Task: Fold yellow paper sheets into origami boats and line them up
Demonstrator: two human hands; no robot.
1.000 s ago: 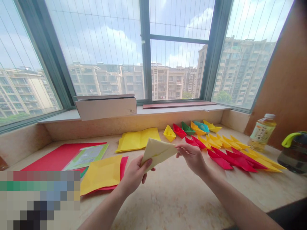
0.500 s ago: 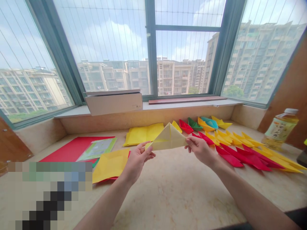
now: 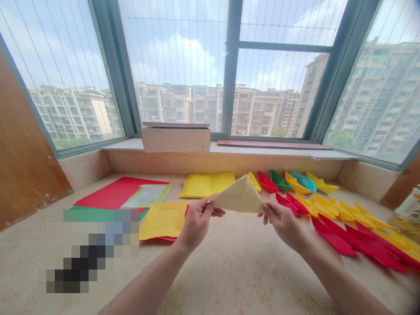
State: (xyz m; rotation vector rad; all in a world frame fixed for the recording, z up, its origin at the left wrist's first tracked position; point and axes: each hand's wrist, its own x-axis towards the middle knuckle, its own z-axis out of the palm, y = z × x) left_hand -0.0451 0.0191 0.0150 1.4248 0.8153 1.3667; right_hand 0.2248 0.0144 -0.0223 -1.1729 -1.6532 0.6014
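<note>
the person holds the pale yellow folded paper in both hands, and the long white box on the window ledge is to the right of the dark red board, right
Not quite: in the head view, the long white box sits to the left of the dark red board on the ledge.

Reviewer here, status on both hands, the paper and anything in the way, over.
Left hand and right hand gripping opposite corners of pale yellow folded paper. Paper held up, peak uppermost. Nothing seen between hands and paper.
</note>
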